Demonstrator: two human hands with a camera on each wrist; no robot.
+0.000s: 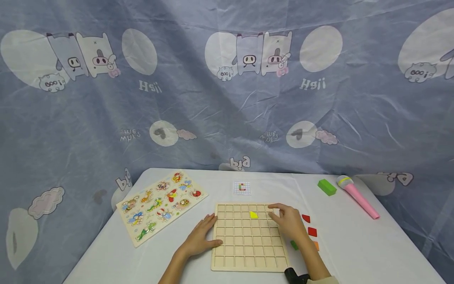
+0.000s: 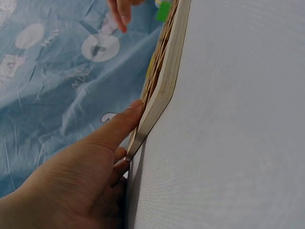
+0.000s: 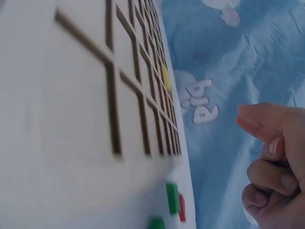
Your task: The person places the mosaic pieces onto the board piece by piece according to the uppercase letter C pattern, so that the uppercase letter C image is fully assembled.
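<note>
Nearest us, our left hand [image 1: 199,239] lies relaxed along the left edge of the gridded board [image 1: 248,269], thumb on top. Red, green and orange loose pieces [image 1: 312,232] lie on the worktop [image 1: 358,252] beside the board's right side. Our right hand [image 1: 291,223] hovers by its far right corner, the grip narrowly parted with nothing visible inside. The yellow piece [image 1: 253,215] sits in the second row from the far edge; beyond is a pattern card [image 1: 242,188]. We judge this an early placing step; next seems to call for pinching another piece.
</note>
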